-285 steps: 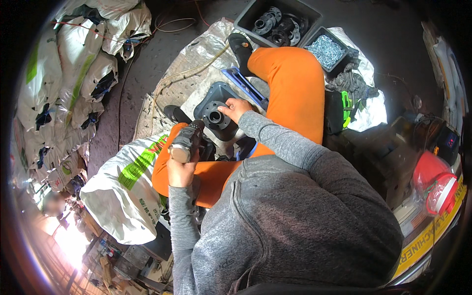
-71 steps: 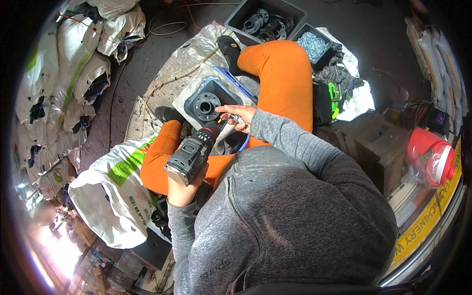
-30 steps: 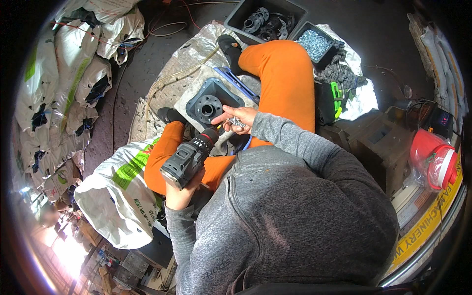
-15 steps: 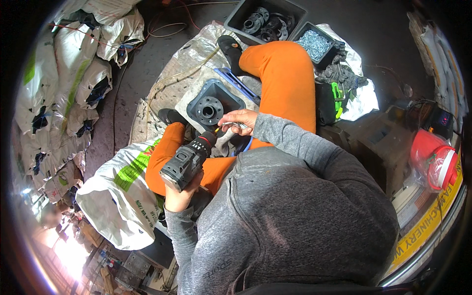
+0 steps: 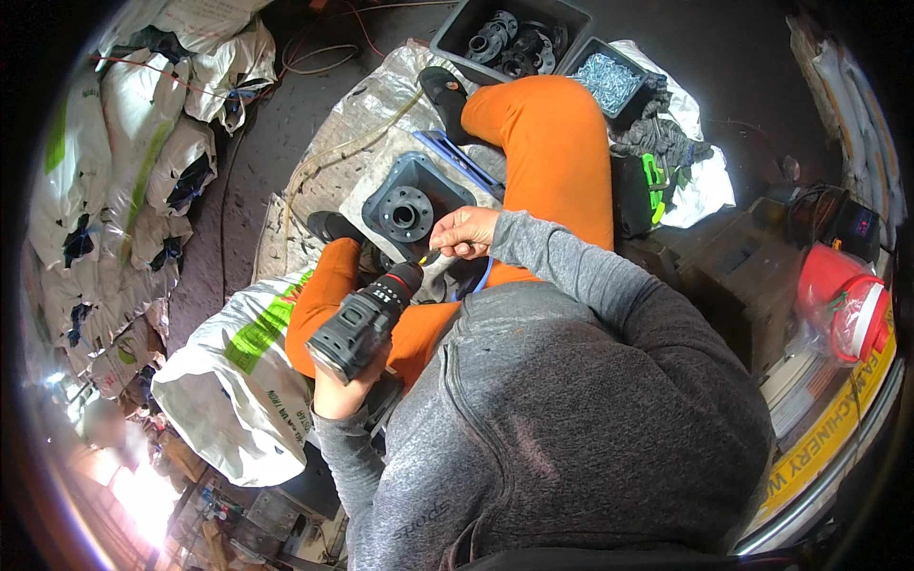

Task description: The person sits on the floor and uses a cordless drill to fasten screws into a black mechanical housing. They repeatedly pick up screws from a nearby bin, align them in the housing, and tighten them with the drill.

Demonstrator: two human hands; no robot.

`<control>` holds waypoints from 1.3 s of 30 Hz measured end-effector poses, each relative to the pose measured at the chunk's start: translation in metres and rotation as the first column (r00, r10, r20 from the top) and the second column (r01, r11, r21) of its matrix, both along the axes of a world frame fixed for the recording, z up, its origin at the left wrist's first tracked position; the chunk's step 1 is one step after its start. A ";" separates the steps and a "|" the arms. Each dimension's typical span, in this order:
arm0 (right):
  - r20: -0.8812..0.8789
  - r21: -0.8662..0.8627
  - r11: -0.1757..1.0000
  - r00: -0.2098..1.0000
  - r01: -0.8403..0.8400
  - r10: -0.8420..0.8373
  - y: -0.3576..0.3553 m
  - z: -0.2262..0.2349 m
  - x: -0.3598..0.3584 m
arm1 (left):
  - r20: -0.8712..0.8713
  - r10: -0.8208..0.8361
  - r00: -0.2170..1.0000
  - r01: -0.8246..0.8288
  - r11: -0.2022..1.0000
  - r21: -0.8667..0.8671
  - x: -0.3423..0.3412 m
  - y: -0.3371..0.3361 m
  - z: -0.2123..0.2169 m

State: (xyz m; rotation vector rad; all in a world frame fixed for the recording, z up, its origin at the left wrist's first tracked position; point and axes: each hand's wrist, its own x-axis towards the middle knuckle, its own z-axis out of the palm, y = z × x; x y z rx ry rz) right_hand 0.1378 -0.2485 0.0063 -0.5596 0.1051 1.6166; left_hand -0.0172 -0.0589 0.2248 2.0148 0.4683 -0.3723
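Beneath the black-and-grey cordless power drill [image 5: 354, 328], the bare left hand [image 5: 345, 392] has its fingers hidden. Whether the bare right hand [image 5: 464, 231] touches the drill's tip is too small to tell. Beyond the drill, the upper edge crops the grey rectangular plastic crate [image 5: 451, 38].

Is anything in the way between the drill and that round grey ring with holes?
Only the right hand, at the tip of the drill, near the ring. I see nothing else between.

Open room above grey housing [image 5: 417, 193], drill [image 5: 360, 324] barring near side, orange-clad leg [image 5: 557, 157] barring right
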 end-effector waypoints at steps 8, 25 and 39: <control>0.222 -0.363 0.881 0.946 0.304 -0.235 0.023 -0.006 0.012 | 0.163 -0.116 0.980 0.094 0.986 0.135 0.035 0.007 -0.018; 0.682 -0.520 0.770 0.723 0.369 0.114 0.048 -0.058 0.003 | -0.042 -0.083 0.996 0.090 0.969 0.231 0.091 0.041 -0.080; 0.739 -0.545 0.769 0.625 0.334 0.252 0.048 -0.051 0.007 | -0.232 -0.062 0.971 0.142 0.928 0.346 0.101 0.039 -0.087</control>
